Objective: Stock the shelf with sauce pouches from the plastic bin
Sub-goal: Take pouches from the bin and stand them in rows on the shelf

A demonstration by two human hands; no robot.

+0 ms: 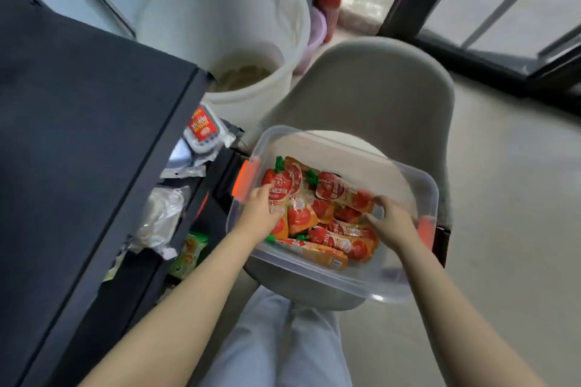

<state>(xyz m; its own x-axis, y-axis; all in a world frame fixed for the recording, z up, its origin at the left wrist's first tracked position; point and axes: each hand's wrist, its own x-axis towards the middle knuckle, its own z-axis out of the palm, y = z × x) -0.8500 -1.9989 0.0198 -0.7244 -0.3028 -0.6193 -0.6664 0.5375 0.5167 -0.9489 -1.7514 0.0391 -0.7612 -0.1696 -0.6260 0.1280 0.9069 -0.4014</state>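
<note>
Clear plastic bin point(418, 181) sits on a beige chair point(377, 97), pale floor point(518, 198) beneath. Dark shelf point(78, 135) at left, white bucket point(226, 9) far. Sauce pouches point(323, 217) fill the bin. Left hand point(262, 209) grips one pouch; right hand point(391, 218) curls on another.

Head-worn wide view, steeply downward, close over plastic bin point(418, 179) on chair point(377, 88).

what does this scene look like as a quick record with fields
bin: clear plastic bin with orange latches, resting on a grey chair
contents: red sauce pouches with green caps, piled loosely
left hand: left hand on a pouch at the bin's left side
right hand: right hand on pouches at the right side
shelf: dark shelf to the left, holding other packets
behind: white bucket
</note>
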